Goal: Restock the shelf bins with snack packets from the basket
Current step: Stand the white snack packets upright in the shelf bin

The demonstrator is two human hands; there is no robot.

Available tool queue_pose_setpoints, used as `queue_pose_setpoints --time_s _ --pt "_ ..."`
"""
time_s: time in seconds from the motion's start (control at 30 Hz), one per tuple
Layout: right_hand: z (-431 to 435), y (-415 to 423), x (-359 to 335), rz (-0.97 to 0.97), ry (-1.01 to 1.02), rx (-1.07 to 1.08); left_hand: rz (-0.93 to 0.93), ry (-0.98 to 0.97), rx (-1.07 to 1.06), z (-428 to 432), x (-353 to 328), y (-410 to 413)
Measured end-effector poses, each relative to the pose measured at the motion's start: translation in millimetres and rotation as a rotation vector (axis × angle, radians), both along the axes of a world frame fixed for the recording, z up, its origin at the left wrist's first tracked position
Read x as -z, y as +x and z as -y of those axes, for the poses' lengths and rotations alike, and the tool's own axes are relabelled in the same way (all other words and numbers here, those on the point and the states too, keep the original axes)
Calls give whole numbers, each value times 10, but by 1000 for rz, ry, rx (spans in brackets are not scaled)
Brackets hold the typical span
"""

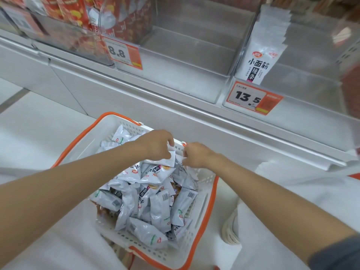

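Down at six o'clock a white perforated plastic basket point(106, 131) with an orange rim holds a heap of glossy, crinkled snack packets point(148, 203); pale smooth floor point(39, 121) shows at nine o'clock. At the basket's far edge the left hand point(157, 145) curls its fingers and pinches the top of one packet point(164, 162). The right hand point(196, 155), just beside it at three o'clock, has its fingers curled on a second packet point(182, 175). At twelve o'clock a clear, boxy shelf bin point(187, 61) sits on the white metal shelf point(175, 117). Flat upright pouches point(261, 59) stand at one o'clock, and red packs point(76, 14) at eleven.
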State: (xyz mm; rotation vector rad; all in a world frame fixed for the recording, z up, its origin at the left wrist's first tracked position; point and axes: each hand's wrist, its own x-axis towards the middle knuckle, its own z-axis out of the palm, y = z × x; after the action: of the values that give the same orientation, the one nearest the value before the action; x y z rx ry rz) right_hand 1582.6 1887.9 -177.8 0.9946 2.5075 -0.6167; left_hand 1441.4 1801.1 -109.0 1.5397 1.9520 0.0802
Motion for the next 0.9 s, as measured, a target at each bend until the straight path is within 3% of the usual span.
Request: queue_pose_setpoints --time_s 0.17,0.3,0.43,0.63,0.9 --pt "-45 290 -955 -175 -1 -11 -7 -62 112 -49 -124 32" --pt "-55 474 -1373 -486 -97 114 434 -17 53 2 -213 140" --pt "-115 435 -1393 -682 -8 237 715 65 -52 1 -297 245" --pt "-199 451 -1410 -740 291 233 840 48 -49 -24 -378 372" --pt "-289 532 -1564 -934 297 407 897 67 -99 -69 -525 439"
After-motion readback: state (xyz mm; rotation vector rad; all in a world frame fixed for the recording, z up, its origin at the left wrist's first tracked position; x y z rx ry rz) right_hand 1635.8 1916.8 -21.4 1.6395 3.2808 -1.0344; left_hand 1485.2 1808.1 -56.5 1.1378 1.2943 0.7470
